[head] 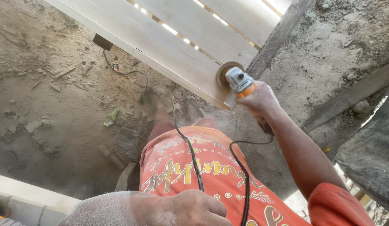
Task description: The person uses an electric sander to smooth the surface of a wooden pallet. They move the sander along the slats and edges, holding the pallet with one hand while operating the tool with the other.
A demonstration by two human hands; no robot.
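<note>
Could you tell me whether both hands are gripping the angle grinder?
No, only the right hand grips the angle grinder; the left hand rests by the black cord.

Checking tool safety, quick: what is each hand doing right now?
Left hand: closed around the black power cord.
Right hand: closed on the angle grinder, whose disc meets the wooden plank.

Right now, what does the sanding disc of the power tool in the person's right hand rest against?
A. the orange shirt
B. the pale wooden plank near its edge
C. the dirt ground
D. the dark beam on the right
B: the right hand holds the orange-and-grey grinder with its round disc against the pale wooden plank near its lower edge, with fine dust hanging below it.
</note>
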